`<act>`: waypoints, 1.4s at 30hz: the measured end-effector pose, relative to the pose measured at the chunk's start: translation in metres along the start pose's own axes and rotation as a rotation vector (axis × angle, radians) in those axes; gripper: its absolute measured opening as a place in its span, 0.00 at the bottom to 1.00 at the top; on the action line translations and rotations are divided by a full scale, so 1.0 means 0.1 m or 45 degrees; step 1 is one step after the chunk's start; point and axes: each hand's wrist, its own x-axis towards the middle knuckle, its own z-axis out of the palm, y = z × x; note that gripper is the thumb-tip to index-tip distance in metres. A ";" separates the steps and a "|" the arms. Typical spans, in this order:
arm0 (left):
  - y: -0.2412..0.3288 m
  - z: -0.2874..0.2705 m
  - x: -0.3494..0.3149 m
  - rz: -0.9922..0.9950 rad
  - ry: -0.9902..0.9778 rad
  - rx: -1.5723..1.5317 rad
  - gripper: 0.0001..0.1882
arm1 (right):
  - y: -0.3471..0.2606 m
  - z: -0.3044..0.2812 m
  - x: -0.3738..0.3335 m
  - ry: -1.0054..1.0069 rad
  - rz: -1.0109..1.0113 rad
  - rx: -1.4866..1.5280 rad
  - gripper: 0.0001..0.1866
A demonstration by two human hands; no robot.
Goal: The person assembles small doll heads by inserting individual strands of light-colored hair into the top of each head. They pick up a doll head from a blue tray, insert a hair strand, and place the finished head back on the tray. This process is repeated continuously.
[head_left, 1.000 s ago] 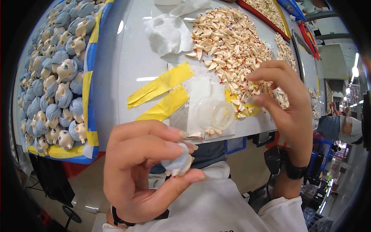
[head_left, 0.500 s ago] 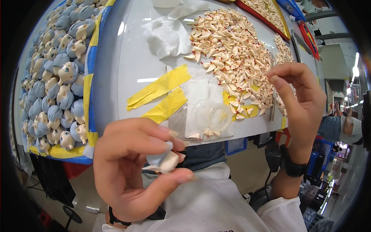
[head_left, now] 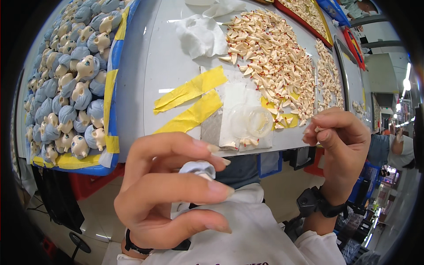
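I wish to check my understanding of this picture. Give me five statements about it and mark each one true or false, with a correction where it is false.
1. The left hand holds a doll head with light blue hair. True.
2. The right hand is empty. False: it pinches a small pale piece.
3. The crumpled white cloth lies left of the red-tipped pieces. True.
4. The tray of doll heads is left of the yellow tape strips. True.
5. Both wrists are bare. False: each wears a dark band.

Doll heads (head_left: 81, 95) lie left of loose pieces (head_left: 276, 62).
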 end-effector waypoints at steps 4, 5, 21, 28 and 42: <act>0.05 -0.01 -0.04 -0.119 -0.045 -0.122 0.19 | 0.00 0.11 0.11 -0.059 -0.316 -0.219 0.09; 0.04 -0.03 -0.04 -0.090 -0.075 -0.098 0.19 | 0.01 0.14 0.14 -0.087 -0.389 -0.269 0.10; 0.00 0.09 0.04 -0.313 0.091 -0.357 0.25 | -0.04 0.42 0.15 -0.042 -0.808 -0.900 0.10; 0.08 0.25 0.05 -0.359 0.258 -0.377 0.29 | -0.16 0.44 -0.03 -0.342 -0.502 -0.226 0.06; 0.05 0.18 -0.07 -0.187 0.128 -0.010 0.25 | -0.13 0.43 -0.19 -0.327 -0.542 -0.390 0.14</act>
